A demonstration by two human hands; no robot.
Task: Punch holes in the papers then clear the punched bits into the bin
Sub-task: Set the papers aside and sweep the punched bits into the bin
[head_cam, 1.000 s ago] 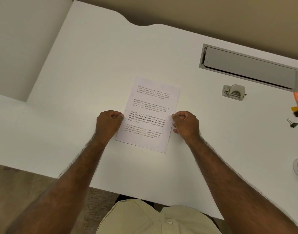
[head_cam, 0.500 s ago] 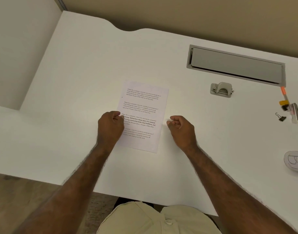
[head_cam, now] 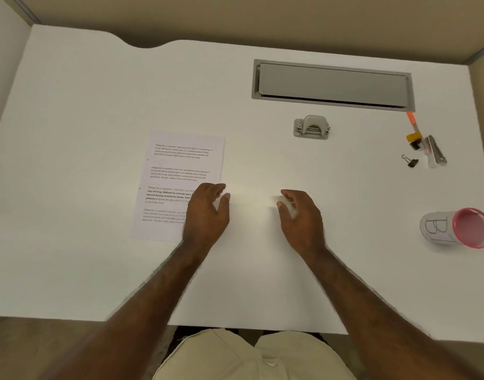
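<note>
Printed white papers [head_cam: 177,171] lie flat on the white desk [head_cam: 84,111], left of centre, with small marks along their left edge. My left hand [head_cam: 206,212] hovers over the papers' lower right corner, fingers loosely apart, holding nothing. My right hand [head_cam: 301,215] is over bare desk to the right of the papers, fingers curled but apart, holding nothing. A grey metal hole punch [head_cam: 312,127] stands farther back and right of both hands. A small white bin [head_cam: 457,227] with a pink rim, marked "B", lies on its side at the right edge.
A grey cable hatch [head_cam: 332,85] is set into the desk behind the punch. At the far right lie an orange marker [head_cam: 412,122], a stapler [head_cam: 435,152] and a black binder clip [head_cam: 410,161]. Beige partition walls surround the desk.
Both hands have let go of the papers' sides and opened. The left hand shifted to the papers' right side; the right hand moved off right. The view swung right, showing the bin.
</note>
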